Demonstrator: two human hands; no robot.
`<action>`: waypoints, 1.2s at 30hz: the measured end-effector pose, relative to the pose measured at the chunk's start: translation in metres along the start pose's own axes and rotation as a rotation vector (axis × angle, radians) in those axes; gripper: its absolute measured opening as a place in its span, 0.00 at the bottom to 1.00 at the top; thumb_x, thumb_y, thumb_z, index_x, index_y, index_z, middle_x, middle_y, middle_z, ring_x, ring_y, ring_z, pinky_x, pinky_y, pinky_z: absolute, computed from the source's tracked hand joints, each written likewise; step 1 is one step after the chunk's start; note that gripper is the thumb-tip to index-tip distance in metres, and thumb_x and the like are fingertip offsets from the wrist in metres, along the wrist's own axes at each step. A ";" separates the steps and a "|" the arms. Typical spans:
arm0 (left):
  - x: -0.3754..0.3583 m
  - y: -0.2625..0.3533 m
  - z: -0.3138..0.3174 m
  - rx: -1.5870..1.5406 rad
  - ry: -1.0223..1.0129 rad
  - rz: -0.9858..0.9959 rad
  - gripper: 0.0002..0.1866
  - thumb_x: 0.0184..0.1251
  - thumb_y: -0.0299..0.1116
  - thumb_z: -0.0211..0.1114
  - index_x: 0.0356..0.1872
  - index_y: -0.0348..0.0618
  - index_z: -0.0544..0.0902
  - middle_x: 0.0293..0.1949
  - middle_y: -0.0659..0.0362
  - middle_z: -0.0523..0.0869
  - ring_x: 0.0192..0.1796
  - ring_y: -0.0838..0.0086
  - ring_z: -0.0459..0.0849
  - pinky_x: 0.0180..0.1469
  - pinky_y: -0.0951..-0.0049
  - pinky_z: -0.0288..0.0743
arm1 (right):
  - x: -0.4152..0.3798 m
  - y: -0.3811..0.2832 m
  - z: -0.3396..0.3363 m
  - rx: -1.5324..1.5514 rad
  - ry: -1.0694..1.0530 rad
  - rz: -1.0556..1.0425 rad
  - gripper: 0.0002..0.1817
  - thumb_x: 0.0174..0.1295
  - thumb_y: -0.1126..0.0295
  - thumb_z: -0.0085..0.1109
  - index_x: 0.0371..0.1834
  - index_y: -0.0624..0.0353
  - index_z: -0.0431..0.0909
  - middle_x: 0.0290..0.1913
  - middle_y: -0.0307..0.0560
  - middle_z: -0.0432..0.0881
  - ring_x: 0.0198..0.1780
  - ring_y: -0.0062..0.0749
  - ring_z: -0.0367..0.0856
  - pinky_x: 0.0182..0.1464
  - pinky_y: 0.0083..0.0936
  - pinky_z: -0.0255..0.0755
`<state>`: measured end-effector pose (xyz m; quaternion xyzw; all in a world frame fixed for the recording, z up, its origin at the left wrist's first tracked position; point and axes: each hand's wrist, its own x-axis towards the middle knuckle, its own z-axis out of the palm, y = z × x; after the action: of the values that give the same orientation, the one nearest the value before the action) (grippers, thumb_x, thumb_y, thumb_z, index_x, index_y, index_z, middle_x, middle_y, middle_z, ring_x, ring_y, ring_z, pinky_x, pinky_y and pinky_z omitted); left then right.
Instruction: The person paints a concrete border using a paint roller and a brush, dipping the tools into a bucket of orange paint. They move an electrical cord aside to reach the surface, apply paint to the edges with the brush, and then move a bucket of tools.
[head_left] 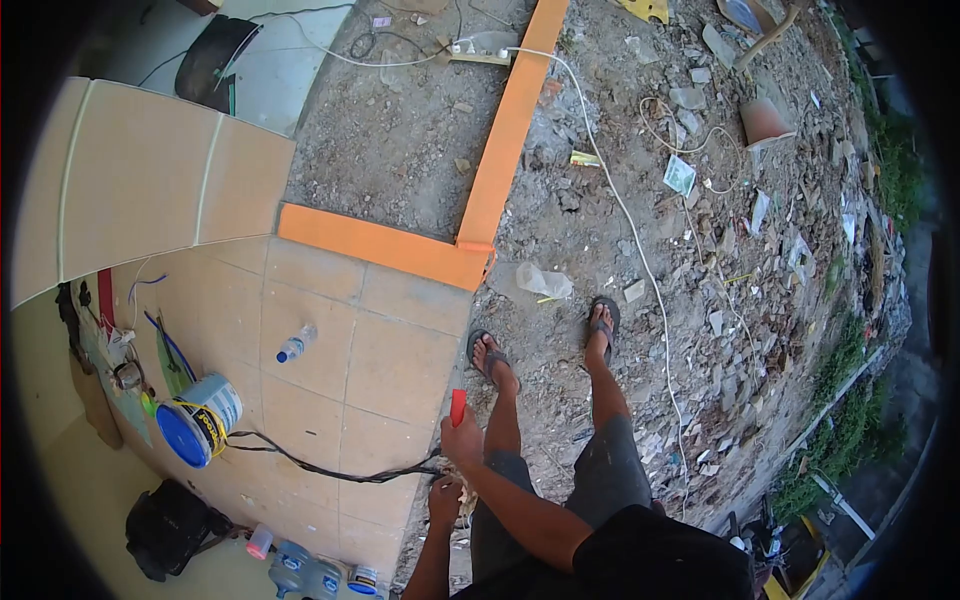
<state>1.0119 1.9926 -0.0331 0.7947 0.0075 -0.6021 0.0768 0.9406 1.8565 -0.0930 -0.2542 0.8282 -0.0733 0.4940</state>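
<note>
1. Head view: standing at the edge of a tiled floor (330, 340), the right hand (462, 440) is clenched around a red-handled tool (458, 406), held upright.
2. The left hand (445, 497) grips a pale frayed bundle (466, 492), beside a black cable (330, 468) that trails across the tiles to a blue-lidded bucket (200, 420).
3. Orange boards (420, 245) frame the rubble, seemingly as tiling guides.

Counting what's showing up here: two hands (462, 440) working, two flip-flops (490, 358) standing on rubble. Two orange boards (505, 130) lying in L shape. One blue paint bucket (200, 418) sitting on tiles, one clear water bottle (296, 343) lying nearby. One black bag (168, 527) slumping in corner. One red object (458, 406) sticking up from right hand. One white cable (630, 230) snaking across dirt, one black cable (330, 468) trailing over tiles.
</note>
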 end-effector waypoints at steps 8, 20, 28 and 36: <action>0.007 -0.003 -0.001 0.043 -0.069 -0.007 0.25 0.67 0.40 0.67 0.60 0.36 0.76 0.47 0.53 0.84 0.46 0.66 0.85 0.44 0.64 0.80 | 0.193 -0.193 -0.045 0.364 0.056 -0.112 0.13 0.62 0.71 0.54 0.46 0.69 0.73 0.21 0.50 0.81 0.18 0.38 0.83 0.19 0.35 0.77; 0.027 0.011 0.010 -0.038 -0.042 0.054 0.24 0.65 0.37 0.68 0.57 0.31 0.78 0.35 0.53 0.86 0.34 0.73 0.85 0.33 0.75 0.79 | 0.240 -0.233 -0.112 0.498 -0.093 -0.098 0.10 0.63 0.72 0.52 0.40 0.70 0.74 0.25 0.55 0.81 0.19 0.40 0.83 0.17 0.35 0.75; 0.031 0.118 0.040 0.019 0.021 0.095 0.25 0.67 0.37 0.67 0.61 0.37 0.75 0.44 0.50 0.86 0.43 0.65 0.87 0.41 0.65 0.82 | 0.197 -0.216 -0.100 0.412 -0.055 -0.008 0.15 0.64 0.68 0.55 0.48 0.67 0.71 0.29 0.56 0.83 0.24 0.42 0.86 0.22 0.38 0.79; 0.066 0.271 0.121 -0.011 0.214 0.178 0.20 0.65 0.33 0.67 0.54 0.35 0.78 0.34 0.54 0.86 0.30 0.72 0.85 0.28 0.74 0.77 | 0.316 -0.323 -0.207 0.538 -0.066 -0.056 0.15 0.64 0.68 0.55 0.50 0.65 0.72 0.24 0.51 0.80 0.19 0.37 0.82 0.22 0.35 0.78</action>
<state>0.9424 1.7036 -0.0979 0.8516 -0.0515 -0.5045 0.1328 0.7554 1.3956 -0.1159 -0.1387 0.7551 -0.2961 0.5683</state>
